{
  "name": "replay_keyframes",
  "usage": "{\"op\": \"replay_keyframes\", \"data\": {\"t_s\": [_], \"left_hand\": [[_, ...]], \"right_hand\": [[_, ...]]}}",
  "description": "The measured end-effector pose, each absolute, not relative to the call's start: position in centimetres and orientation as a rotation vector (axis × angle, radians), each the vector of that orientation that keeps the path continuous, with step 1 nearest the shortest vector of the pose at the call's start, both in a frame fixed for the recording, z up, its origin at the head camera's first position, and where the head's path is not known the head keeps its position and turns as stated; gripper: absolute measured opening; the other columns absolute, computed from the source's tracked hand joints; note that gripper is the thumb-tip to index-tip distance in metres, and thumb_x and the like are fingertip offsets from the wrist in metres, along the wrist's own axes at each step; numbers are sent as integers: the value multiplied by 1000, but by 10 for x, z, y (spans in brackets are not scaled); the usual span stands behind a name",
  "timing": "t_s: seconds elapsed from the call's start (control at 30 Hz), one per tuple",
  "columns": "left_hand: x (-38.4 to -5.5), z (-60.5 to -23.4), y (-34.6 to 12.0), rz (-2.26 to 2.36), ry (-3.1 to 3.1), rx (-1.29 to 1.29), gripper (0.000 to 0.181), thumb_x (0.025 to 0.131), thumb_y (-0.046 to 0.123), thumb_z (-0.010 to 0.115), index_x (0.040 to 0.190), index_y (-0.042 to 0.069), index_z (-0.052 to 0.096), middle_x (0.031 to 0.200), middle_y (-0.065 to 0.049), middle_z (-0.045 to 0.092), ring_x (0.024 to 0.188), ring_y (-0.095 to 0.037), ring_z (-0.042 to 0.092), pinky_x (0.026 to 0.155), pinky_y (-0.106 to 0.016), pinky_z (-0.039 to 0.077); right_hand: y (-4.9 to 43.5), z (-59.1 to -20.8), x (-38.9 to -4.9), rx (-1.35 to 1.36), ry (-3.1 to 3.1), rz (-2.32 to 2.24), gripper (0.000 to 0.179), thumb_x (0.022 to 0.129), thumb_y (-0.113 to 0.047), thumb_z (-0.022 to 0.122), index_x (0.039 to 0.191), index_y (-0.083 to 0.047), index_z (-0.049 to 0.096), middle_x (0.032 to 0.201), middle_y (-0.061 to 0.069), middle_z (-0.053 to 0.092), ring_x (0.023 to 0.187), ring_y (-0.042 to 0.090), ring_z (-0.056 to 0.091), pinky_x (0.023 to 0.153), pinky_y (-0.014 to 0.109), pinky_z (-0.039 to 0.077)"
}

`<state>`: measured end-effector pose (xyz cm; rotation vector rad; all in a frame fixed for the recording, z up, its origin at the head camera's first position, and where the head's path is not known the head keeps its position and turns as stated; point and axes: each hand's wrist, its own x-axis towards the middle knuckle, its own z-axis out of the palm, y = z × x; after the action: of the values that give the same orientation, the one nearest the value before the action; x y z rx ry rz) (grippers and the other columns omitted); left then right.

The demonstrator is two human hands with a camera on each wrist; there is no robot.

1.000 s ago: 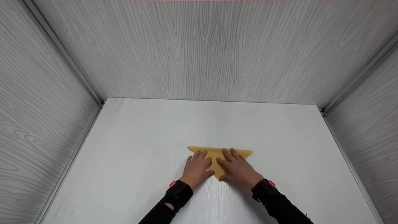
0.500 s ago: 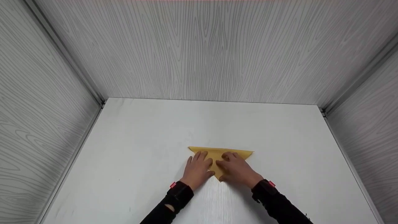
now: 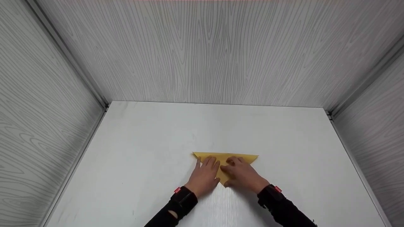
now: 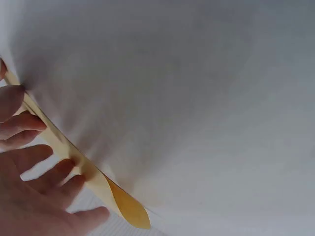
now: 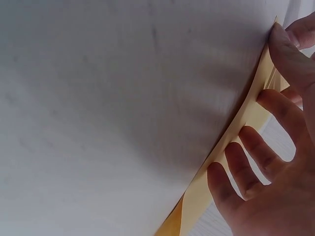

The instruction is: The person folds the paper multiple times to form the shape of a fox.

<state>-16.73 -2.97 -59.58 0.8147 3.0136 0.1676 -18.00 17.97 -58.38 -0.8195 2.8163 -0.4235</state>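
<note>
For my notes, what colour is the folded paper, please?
The folded paper is yellow, clearest in the head view.

Both bare hands: L = left hand (image 3: 202,179), R = right hand (image 3: 245,177). L arm: plain black fabric sleeve (image 3: 161,217), sm. oval gap just near of the wide black wristband (image 3: 184,199), bare forearm showing thru. Sm. rectangular red tag (image 3: 177,190) at band's far left edge; print too sm. to read. R arm: matching long black sleeve (image 3: 292,213), 2nd chunky black wristband (image 3: 270,194), uneven near left edge, w/ sim. bright red tag (image 3: 277,189), far right.

No text or number can be read.
</note>
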Motion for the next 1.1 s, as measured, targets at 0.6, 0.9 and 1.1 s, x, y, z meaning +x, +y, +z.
{"op": "replay_keyframes", "data": {"t_s": [0.6, 0.9, 1.1], "left_hand": [[-181, -601, -31, 213, 2898, 815, 75, 101, 60, 58, 162, 18, 43, 173, -8, 35, 161, -27, 35, 128, -58, 33], [-185, -598, -38, 274, 2896, 822, 76, 98, 62, 62, 161, 23, 45, 171, -6, 38, 159, -28, 38, 125, -60, 36], [-188, -599, -43, 315, 2878, 801, 77, 98, 64, 61, 162, 25, 44, 172, -6, 37, 160, -28, 35, 127, -57, 34]], "right_hand": [[180, -585, -180, -837, 2818, -395, 62, 85, -48, 85, 138, -17, 71, 143, 13, 60, 133, 35, 54, 110, 54, 49], [179, -584, -180, -856, 2828, -388, 59, 86, -44, 85, 136, -17, 71, 144, 14, 60, 133, 35, 53, 108, 53, 49], [178, -584, -181, -844, 2832, -387, 57, 85, -43, 87, 134, -17, 72, 142, 13, 61, 134, 35, 53, 108, 53, 50]]}}
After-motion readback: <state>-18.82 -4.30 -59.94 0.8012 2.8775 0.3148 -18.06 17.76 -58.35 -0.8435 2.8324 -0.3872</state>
